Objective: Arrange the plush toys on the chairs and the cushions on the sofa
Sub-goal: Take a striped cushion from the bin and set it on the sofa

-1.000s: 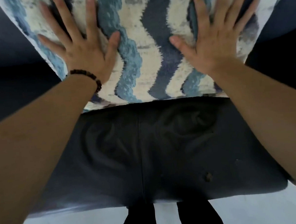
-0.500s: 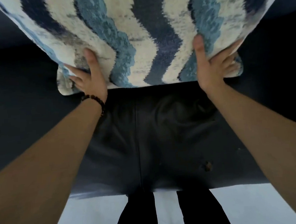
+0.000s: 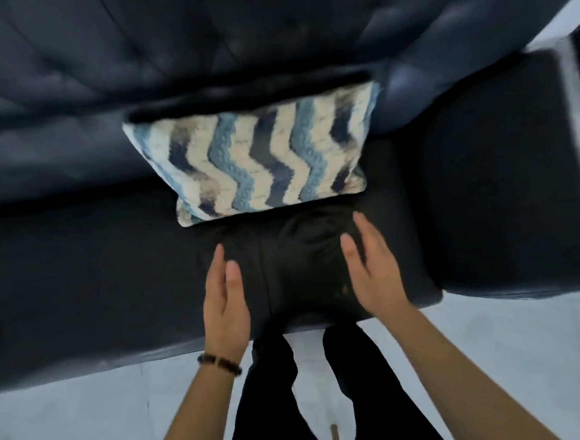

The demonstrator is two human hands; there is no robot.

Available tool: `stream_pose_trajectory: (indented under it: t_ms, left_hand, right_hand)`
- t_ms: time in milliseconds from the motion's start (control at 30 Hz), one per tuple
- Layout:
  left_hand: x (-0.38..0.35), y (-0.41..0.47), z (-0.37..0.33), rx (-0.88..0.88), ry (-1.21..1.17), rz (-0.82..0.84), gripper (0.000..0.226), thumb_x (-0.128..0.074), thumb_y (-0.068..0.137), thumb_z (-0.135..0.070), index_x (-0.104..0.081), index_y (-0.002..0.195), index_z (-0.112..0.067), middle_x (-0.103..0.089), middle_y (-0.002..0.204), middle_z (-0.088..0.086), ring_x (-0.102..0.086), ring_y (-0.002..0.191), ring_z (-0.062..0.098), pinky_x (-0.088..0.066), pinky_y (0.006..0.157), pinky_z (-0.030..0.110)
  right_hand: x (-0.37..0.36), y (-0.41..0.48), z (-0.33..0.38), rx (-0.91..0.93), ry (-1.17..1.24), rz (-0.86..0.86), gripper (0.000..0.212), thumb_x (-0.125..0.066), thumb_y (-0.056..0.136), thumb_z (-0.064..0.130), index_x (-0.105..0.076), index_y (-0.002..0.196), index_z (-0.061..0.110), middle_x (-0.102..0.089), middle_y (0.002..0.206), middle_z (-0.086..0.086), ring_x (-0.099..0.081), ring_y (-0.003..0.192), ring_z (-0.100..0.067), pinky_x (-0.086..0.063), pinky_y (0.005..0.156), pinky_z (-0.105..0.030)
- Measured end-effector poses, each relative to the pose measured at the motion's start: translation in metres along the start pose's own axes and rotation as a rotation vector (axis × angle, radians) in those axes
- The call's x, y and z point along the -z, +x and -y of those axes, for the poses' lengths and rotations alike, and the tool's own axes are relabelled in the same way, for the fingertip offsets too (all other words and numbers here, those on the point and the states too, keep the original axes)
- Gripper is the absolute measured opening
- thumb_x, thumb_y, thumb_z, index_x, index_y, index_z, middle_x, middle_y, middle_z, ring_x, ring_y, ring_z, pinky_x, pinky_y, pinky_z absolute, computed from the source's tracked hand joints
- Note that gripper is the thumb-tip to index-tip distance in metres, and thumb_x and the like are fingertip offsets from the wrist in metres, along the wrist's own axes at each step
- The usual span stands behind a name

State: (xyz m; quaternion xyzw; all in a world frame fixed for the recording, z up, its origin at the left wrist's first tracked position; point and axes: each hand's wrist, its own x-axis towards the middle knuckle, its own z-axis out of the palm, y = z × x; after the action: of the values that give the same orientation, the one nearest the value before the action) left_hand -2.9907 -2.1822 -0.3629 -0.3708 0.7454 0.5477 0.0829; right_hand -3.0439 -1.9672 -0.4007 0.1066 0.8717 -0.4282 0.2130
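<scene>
Head view, nearest first: dark trouser legs stand on the pale floor against the sofa's front edge. Just beyond, the left hand, with a beaded bracelet at the wrist, and the right hand hover over the dark sofa seat, both empty with fingers extended and palms facing each other. Farther on, clear of both hands, the blue-and-cream zigzag cushion leans against the tufted backrest, near the right armrest.

Textured woven cushion; smooth, faintly glossy leather sofa
</scene>
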Motion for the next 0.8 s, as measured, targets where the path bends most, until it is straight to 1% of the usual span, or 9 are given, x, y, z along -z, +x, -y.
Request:
stream_pose_trajectory:
  t_ms: [67,100,167,200,267,333,433,633,800]
  left_hand:
    - [0.029,-0.050,-0.036,-0.003,-0.040,-0.022,0.051,-0.040,0.105,-0.039,-0.037,0.154,-0.026,-0.038,0.158,-0.014,-0.036,0.142,-0.001,-0.029,0.117,0.019]
    - [0.041,-0.071,-0.052,-0.007,-0.069,-0.033,0.053,-0.041,0.102,-0.042,-0.038,0.153,-0.027,-0.040,0.157,-0.012,-0.038,0.143,0.002,-0.031,0.119,0.027]
    - [0.065,-0.109,-0.082,-0.063,-0.106,-0.053,0.055,-0.044,0.098,-0.046,-0.041,0.151,-0.030,-0.045,0.154,-0.010,-0.043,0.140,0.006,-0.034,0.120,0.036]
    - [0.075,-0.122,-0.096,-0.103,-0.115,-0.064,0.052,-0.047,0.099,-0.041,-0.042,0.149,-0.030,-0.047,0.152,-0.009,-0.046,0.137,0.005,-0.036,0.117,0.032]
    - [0.094,-0.144,-0.114,-0.172,-0.103,-0.075,0.047,-0.052,0.102,-0.025,-0.044,0.148,-0.027,-0.051,0.148,-0.007,-0.050,0.130,0.004,-0.038,0.104,0.018]
    - [0.110,-0.159,-0.123,-0.237,-0.081,-0.060,0.049,-0.052,0.102,-0.020,-0.045,0.149,-0.022,-0.053,0.146,-0.007,-0.053,0.126,0.001,-0.037,0.101,0.017]
    - [0.133,-0.159,-0.128,-0.315,-0.048,-0.003,0.049,-0.053,0.101,-0.018,-0.045,0.149,-0.023,-0.055,0.145,-0.006,-0.053,0.123,-0.003,-0.039,0.106,0.026]
    - [0.165,-0.130,-0.142,-0.396,0.031,0.226,0.048,-0.055,0.100,-0.019,-0.046,0.146,-0.026,-0.060,0.133,-0.010,-0.056,0.123,0.007,-0.040,0.114,0.044]
    - [0.141,-0.108,-0.127,-0.376,0.132,0.458,0.046,-0.056,0.100,-0.022,-0.047,0.146,-0.026,-0.060,0.137,-0.003,-0.055,0.127,0.013,-0.039,0.116,0.049]
  right_hand:
    - [0.037,-0.048,0.030,-0.039,0.085,-0.011,0.066,-0.039,0.098,0.059,-0.034,0.157,0.029,-0.039,0.161,0.008,-0.037,0.146,-0.009,-0.033,0.121,-0.034]
    - [0.053,-0.068,0.043,-0.056,0.153,-0.020,0.063,-0.044,0.099,0.056,-0.035,0.156,0.030,-0.042,0.159,0.009,-0.042,0.143,-0.007,-0.037,0.118,-0.030]
    - [0.083,-0.099,0.066,-0.061,0.300,-0.049,0.055,-0.053,0.101,0.041,-0.041,0.153,0.026,-0.050,0.153,0.005,-0.051,0.132,-0.004,-0.041,0.105,-0.009]
    - [0.097,-0.110,0.079,-0.040,0.331,-0.068,0.053,-0.055,0.102,0.034,-0.043,0.152,0.023,-0.053,0.149,0.004,-0.055,0.126,0.000,-0.040,0.096,0.000]
    - [0.120,-0.131,0.093,0.009,0.376,-0.084,0.051,-0.055,0.102,0.031,-0.045,0.151,0.023,-0.057,0.143,0.005,-0.056,0.115,0.013,-0.039,0.087,0.005]
    - [0.134,-0.151,0.099,0.044,0.430,-0.116,0.049,-0.055,0.102,0.034,-0.046,0.150,0.027,-0.061,0.136,0.010,-0.055,0.109,0.023,-0.039,0.085,0.004]
    - [0.146,-0.173,0.109,0.061,0.469,-0.240,0.049,-0.056,0.101,0.035,-0.047,0.148,0.029,-0.063,0.131,0.014,-0.056,0.106,0.023,-0.041,0.081,0.004]
    - [0.124,-0.241,0.110,-0.071,0.537,-0.564,0.049,-0.055,0.101,0.035,-0.045,0.149,0.030,-0.059,0.137,0.010,-0.056,0.114,0.008,-0.041,0.084,-0.006]
    - [0.098,-0.316,0.085,-0.249,0.455,-0.751,0.053,-0.053,0.100,0.037,-0.040,0.150,0.027,-0.055,0.142,0.005,-0.054,0.123,-0.012,-0.043,0.102,-0.026]
